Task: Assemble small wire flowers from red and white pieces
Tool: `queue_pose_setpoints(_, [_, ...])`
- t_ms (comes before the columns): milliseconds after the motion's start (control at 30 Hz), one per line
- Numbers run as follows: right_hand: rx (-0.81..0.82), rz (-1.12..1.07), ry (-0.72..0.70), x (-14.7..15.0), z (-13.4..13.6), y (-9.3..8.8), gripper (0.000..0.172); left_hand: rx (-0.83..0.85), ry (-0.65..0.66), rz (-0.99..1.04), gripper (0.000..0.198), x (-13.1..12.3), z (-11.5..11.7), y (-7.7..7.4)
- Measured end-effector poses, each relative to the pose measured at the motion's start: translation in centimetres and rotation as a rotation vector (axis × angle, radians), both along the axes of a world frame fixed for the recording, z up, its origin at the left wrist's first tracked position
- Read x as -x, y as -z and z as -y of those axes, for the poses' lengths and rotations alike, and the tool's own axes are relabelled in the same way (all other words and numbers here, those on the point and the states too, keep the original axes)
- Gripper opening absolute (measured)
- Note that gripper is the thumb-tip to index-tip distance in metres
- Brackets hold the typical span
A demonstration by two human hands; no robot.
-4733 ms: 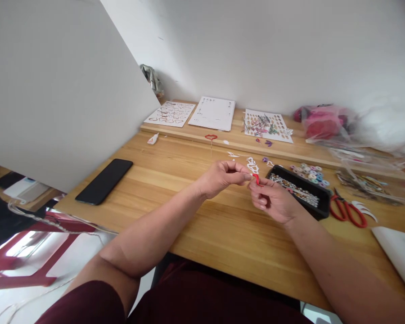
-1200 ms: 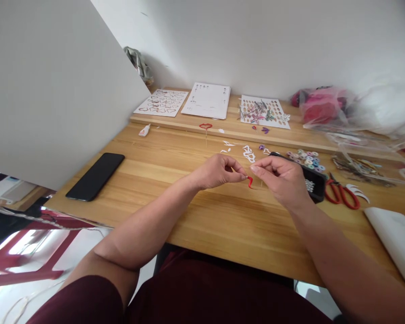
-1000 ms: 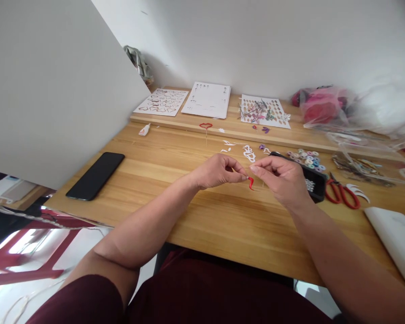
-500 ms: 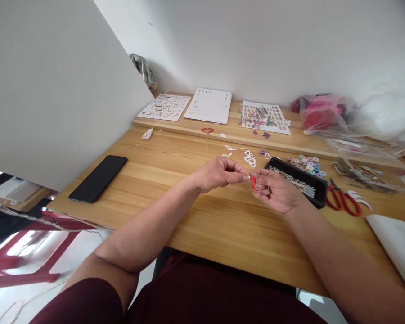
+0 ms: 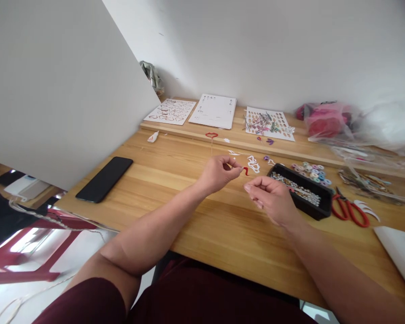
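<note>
Centrally, a small curved red piece is held up over a wooden bench, pinched at its upper end btwn thumb & forefinger of the L hand. Just beside it, nearer the viewer, the R hand is held w/ thumb & forefinger pressed together, apart from the red piece; whether anything thin is gripped there can't be told.

Close behind the R hand, a black tray is set at a slant, filled w/ small silvery & gold-coloured bits. Round spool-like rings in pale colours are heaped just past it, & a red-handled tool is laid at its R end. White cut-outs (thin & loopy, exact shapes too small to make out) are scattered beyond the fingers.

Farther back, a red lip-shaped outline on a thin stem is seen against the edge of a raised ledge, on which 3 patterned white sheets are laid out. On the L, a small white bottle & a dark phone are placed, well apart from both hands.
</note>
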State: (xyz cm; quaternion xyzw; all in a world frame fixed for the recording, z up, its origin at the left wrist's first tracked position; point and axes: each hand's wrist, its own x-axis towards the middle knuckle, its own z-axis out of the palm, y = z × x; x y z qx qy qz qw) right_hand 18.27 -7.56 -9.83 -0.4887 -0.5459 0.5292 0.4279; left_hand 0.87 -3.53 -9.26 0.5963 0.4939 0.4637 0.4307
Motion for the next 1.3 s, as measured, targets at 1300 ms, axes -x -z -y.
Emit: queue_pose_setpoints(1300, [0.38,-0.379,-0.009,0.6,-0.1,0.1,0.024,0.075,0.119,0.165,0.02,0.0,0.3,-0.4])
